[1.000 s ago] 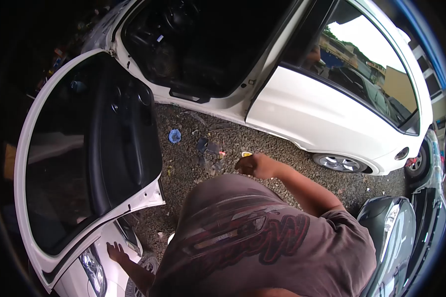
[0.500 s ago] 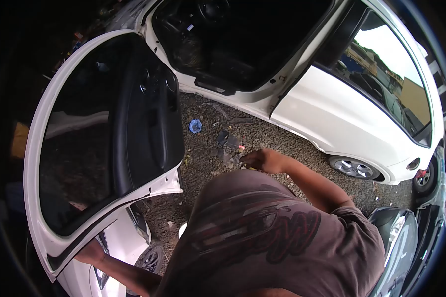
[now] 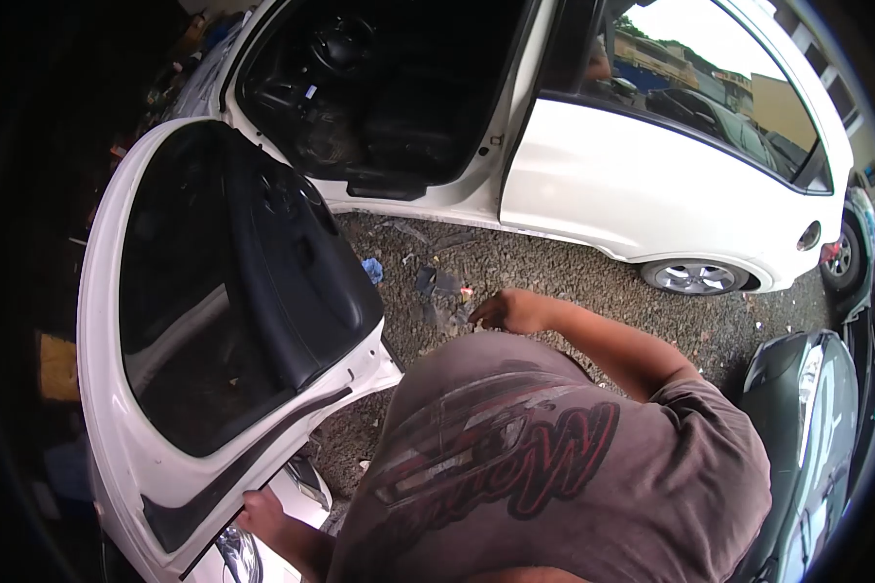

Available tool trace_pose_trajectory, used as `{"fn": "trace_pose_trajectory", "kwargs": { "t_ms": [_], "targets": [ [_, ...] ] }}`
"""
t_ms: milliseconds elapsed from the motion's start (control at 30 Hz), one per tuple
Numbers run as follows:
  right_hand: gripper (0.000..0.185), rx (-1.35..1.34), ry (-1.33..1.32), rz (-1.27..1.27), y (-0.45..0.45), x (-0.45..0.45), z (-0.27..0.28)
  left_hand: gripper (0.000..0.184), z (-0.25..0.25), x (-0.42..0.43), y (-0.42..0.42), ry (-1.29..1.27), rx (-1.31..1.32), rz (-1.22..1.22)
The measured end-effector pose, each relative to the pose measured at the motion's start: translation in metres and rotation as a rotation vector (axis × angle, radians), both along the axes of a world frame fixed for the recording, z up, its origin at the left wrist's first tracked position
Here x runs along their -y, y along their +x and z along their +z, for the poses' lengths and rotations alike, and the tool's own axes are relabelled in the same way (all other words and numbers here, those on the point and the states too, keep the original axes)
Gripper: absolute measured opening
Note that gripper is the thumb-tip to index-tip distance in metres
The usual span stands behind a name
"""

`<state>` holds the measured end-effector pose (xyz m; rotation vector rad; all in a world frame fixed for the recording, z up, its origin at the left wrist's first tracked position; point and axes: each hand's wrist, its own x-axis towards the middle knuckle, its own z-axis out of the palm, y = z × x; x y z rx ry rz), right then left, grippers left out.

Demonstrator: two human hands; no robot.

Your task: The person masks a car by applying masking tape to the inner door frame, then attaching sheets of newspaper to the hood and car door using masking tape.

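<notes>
The open white car door (image 3: pixel 102 321), with a black inner panel, fills the left side. My left hand (image 3: pixel 262 510) is at the door's lower edge, its fingers curled against the white frame and partly hidden behind it. Above the gravel, in front of my shirt, my right hand (image 3: pixel 507 311) hangs with its fingers bent and partly in shadow; whether anything is between them is too small to tell. A dark scrap (image 3: pixel 439 282) and a blue crumpled piece (image 3: pixel 372 270) lie on the ground beyond it.
The white car body (image 3: pixel 603 180) with its dark doorway stands ahead. Another white car's headlight (image 3: pixel 238 554) is below the door. A dark car (image 3: pixel 797 418) is at the right, and a wheel (image 3: pixel 843 255) stands behind the white car.
My left hand has gone from spread near the headlight to the door's edge. The door has swung and appears narrower. My right hand stays over the gravel, its fingers more bent.
</notes>
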<state>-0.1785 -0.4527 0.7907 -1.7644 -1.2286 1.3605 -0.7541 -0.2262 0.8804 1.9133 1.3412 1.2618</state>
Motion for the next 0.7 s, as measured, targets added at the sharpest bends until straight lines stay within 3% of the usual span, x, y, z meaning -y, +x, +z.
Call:
{"fn": "trace_pose_trajectory", "kwargs": {
  "t_ms": [33, 100, 133, 200, 400, 433, 533, 567, 600, 700],
  "targets": [
    [0.051, -0.012, 0.0, -0.006, 0.001, 0.006, -0.004, 0.063, -0.012, -0.003, 0.004, 0.024, -0.063, -0.03],
    [0.048, 0.046, 0.06, -0.032, 0.005, 0.022, -0.014, 0.064, 0.055, 0.035, 0.122, 0.172, 0.107, -0.503],
    [0.048, 0.037, 0.062, -0.041, 0.007, 0.031, -0.019, 0.065, 0.067, 0.037, 0.15, 0.187, 0.105, -0.627],
    [0.045, 0.078, 0.051, -0.101, 0.009, 0.051, -0.029, 0.066, 0.081, 0.035, 0.184, 0.203, 0.071, -0.742],
    [0.043, 0.035, -0.089, -0.288, 0.013, 0.106, -0.051, 0.054, 0.107, 0.048, 0.278, 0.239, -0.063, -0.923],
    [0.043, -0.022, -0.176, -0.308, 0.015, 0.11, -0.05, 0.049, 0.111, 0.052, 0.293, 0.264, -0.086, -0.901],
    [0.043, -0.014, -0.104, -0.333, 0.014, 0.125, -0.068, 0.037, 0.133, 0.064, 0.339, 0.445, -0.307, -0.871],
    [0.043, -0.014, -0.104, -0.323, 0.014, 0.128, -0.068, 0.029, 0.137, 0.073, 0.361, 0.472, -0.268, -0.842],
    [0.043, -0.016, -0.117, -0.34, 0.013, 0.13, -0.066, 0.042, 0.139, 0.074, 0.378, 0.497, -0.269, -0.828],
    [0.042, -0.021, -0.132, -0.371, 0.011, 0.141, -0.068, 0.109, 0.141, 0.072, 0.428, 0.597, -0.283, -0.834]
  ]
}}
